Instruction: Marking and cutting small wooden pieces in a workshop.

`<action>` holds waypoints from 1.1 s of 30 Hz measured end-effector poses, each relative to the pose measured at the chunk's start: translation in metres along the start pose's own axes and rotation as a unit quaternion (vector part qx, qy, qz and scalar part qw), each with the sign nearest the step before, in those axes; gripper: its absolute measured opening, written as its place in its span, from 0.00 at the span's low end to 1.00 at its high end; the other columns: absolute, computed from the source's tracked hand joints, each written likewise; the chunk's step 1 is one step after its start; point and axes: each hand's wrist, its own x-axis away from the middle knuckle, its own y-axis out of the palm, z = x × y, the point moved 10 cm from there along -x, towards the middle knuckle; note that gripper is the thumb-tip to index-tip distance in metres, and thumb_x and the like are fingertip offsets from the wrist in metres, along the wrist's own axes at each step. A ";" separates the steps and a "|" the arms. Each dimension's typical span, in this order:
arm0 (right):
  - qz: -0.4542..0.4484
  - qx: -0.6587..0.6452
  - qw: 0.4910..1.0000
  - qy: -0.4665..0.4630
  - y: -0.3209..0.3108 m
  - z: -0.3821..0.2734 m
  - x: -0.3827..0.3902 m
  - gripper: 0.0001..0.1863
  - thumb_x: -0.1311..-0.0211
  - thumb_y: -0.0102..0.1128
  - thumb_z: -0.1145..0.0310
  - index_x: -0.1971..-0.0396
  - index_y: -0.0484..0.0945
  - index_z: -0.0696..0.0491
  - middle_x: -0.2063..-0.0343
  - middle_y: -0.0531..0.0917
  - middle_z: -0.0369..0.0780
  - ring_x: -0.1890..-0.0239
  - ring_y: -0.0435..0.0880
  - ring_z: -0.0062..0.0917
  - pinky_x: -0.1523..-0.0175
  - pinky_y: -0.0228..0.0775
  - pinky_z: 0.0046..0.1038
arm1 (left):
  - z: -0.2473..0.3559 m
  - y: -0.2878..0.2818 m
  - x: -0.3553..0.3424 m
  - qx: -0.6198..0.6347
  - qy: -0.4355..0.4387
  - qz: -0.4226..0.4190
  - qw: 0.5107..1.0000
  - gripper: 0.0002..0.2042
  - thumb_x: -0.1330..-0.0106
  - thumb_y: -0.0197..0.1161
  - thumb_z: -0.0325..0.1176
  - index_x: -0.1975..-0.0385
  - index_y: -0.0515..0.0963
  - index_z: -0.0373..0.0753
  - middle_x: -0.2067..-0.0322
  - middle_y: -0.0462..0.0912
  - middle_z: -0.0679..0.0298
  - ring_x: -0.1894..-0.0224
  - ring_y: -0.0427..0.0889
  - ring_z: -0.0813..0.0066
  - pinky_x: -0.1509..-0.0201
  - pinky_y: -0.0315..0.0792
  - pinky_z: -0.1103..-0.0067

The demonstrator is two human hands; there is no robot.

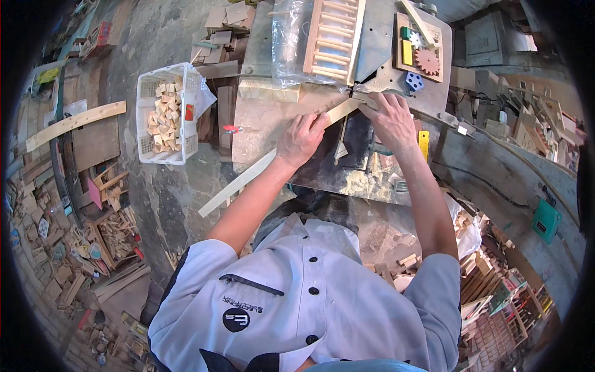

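A long pale wood strip (240,181) slants across the work surface, its near end sticking out past the board at the lower left. My left hand (300,139) is closed round it partway along. At its far end my right hand (390,121) has its fingers bent and pressed down on the wood, beside a small flat piece of wood (359,97). The fingertips hide part of the contact there. Just below that end lies a dark slotted plate (356,139) with a small wood offcut (341,150) on it.
A white plastic basket (144,149) of small wood blocks stands left. Beyond my hands are a slatted wooden frame (334,40) and a wooden tray (441,75) with gears. A red-handled tool (232,129) lies on the board; sawdust (362,183) covers the near edge.
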 end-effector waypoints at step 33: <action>-0.025 0.008 0.999 0.026 -0.001 0.002 -0.007 0.23 0.40 0.61 0.73 0.46 0.87 0.36 0.37 0.77 0.35 0.36 0.75 0.32 0.30 0.65 0.38 | -0.005 -0.008 0.023 -0.067 0.062 0.009 0.996 0.16 0.31 0.61 0.33 0.44 0.81 0.47 0.43 0.81 0.65 0.36 0.76 0.63 0.33 0.71 0.62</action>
